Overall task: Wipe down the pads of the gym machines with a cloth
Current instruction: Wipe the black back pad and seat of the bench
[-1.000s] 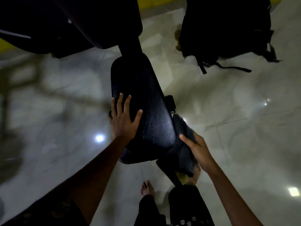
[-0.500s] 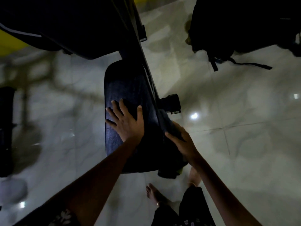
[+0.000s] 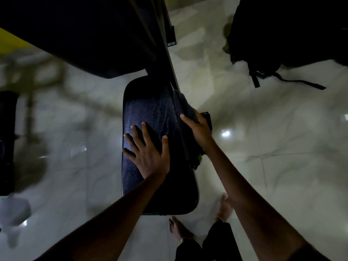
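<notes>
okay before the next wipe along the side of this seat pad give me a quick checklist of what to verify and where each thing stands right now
1. Left hand flat on the seat pad, steadying it: ok.
2. Right hand holds the cloth: ok.
3. Cloth against the pad's right edge: ok.
4. Left fingers out of the cloth's way: ok.
5. Edge already clean: cannot tell, too dark.
6. Bare feet on glossy floor, dry or slippery: cannot tell.

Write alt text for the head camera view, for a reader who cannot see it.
Seen from above, a person's left hand rests flat, fingers spread, on a black textured vinyl seat pad while the right hand presses a dark cloth against the pad's right edge. Below lies a glossy pale marble-tile floor, with a black backpack at upper right.
</notes>
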